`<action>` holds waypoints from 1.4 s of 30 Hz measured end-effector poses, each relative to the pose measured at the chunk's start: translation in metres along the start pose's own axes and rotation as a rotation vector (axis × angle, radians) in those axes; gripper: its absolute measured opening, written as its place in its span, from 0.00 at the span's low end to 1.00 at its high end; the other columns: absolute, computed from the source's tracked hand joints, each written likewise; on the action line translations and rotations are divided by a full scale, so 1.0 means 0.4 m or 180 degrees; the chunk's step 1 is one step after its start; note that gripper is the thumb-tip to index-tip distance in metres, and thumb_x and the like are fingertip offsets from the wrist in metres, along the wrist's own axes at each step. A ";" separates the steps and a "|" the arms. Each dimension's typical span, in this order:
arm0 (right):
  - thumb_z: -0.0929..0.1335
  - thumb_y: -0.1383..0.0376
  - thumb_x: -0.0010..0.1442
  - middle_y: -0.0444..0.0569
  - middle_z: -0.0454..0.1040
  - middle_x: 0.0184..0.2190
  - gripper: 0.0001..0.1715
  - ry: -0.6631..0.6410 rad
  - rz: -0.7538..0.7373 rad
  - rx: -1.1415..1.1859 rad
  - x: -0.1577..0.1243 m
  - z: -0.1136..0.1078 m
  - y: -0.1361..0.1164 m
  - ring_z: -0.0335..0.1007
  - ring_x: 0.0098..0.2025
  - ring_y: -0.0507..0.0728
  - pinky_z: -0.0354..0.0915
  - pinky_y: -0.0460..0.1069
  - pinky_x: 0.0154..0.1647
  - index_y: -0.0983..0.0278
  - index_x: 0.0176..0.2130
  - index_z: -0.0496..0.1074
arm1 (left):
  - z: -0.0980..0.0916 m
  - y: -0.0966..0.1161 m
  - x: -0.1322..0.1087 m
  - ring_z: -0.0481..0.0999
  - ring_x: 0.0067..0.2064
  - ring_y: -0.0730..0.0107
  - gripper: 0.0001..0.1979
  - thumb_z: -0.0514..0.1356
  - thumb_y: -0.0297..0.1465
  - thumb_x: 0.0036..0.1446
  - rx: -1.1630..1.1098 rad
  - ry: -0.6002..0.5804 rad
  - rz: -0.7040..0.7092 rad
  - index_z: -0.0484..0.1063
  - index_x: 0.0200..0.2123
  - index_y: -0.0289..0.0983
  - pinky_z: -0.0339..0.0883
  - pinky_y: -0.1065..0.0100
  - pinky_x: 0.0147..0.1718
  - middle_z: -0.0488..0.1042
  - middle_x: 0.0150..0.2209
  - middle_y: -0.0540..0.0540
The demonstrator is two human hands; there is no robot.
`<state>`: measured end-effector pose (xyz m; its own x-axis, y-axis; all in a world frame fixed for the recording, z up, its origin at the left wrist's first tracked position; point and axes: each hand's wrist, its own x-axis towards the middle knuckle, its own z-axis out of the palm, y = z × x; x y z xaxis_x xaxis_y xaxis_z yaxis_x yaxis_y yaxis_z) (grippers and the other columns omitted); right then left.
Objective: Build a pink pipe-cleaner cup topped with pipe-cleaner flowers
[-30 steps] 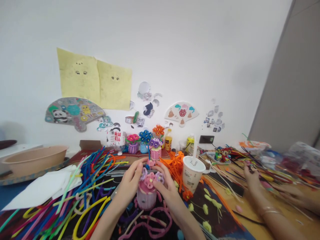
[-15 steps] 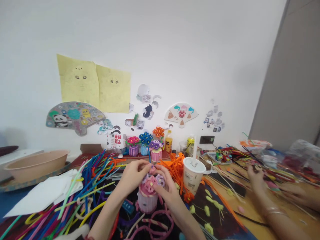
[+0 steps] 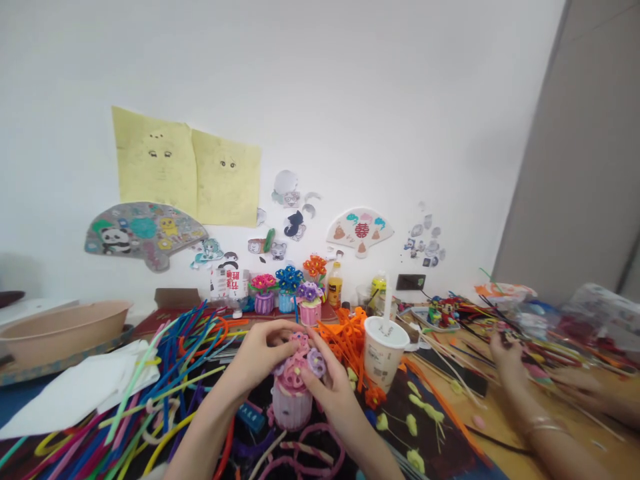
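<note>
A small pot wrapped in lilac pipe cleaner [image 3: 292,408] stands in front of me, topped with pink and purple looped flowers [image 3: 295,373]. My left hand [image 3: 265,357] curls round the flowers from the left, thumb and fingers closed on a pink flower at the top. From the right, my right hand [image 3: 330,380] cups the bunch, its thumb pressed on the front flowers and its fingers behind them. Pink pipe cleaners [image 3: 315,452] lie coiled below the pot.
A lidded cup with a straw [image 3: 385,350] and orange pipe cleaners [image 3: 350,340] stand right. Loose pipe cleaners [image 3: 170,373] and white paper [image 3: 75,393] cover the left. Finished flower pots [image 3: 287,300] line the back. Another person's hands [image 3: 507,357] work at the right.
The pink flower at the top has come down onto the bunch, and my left fingers have moved down with it. The whole view has shifted slightly.
</note>
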<state>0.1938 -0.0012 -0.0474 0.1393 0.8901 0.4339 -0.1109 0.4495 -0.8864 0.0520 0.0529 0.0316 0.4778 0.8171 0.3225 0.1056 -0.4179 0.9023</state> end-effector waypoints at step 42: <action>0.71 0.60 0.55 0.50 0.72 0.54 0.26 -0.0216 -0.0110 -0.0025 0.014 0.005 -0.033 0.64 0.58 0.62 0.60 0.55 0.59 0.58 0.53 0.69 | -0.029 -0.088 -0.011 0.77 0.34 0.55 0.12 0.54 0.33 0.47 0.0799 0.0880 -0.0194 0.76 0.30 0.37 0.63 0.60 0.37 0.80 0.28 0.43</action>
<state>0.1940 -0.0019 -0.0329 0.0759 0.8773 0.4740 -0.0994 0.4796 -0.8718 0.0359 0.0686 0.0018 0.2142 0.9055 0.3662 0.3534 -0.4214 0.8352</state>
